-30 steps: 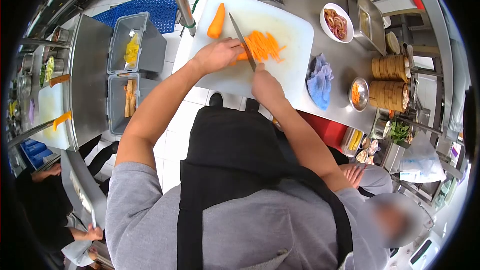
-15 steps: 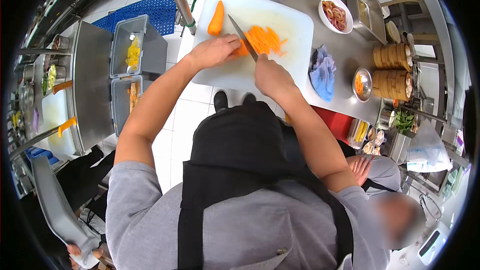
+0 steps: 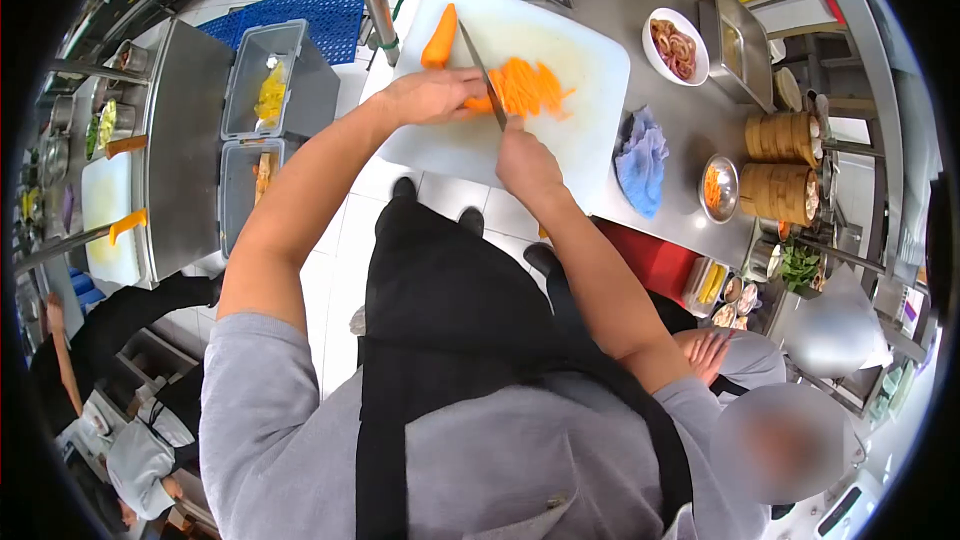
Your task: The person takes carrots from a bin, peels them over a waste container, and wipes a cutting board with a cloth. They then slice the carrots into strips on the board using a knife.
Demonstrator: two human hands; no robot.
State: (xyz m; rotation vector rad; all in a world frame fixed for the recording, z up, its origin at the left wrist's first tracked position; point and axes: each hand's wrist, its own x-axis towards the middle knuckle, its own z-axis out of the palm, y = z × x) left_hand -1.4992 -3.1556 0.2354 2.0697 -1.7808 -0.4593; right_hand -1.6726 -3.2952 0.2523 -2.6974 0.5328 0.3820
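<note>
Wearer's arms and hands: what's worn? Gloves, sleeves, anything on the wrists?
No gloves: left hand and right hand are bare, forearms too. Grey sleeves end above the elbows. No watch, band or ring shows. A black apron with shoulder straps covers the grey top.

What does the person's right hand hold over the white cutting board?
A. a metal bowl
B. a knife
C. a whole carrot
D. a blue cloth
B: the right hand grips the knife, its blade at the carrot strips that the left hand steadies.
</note>
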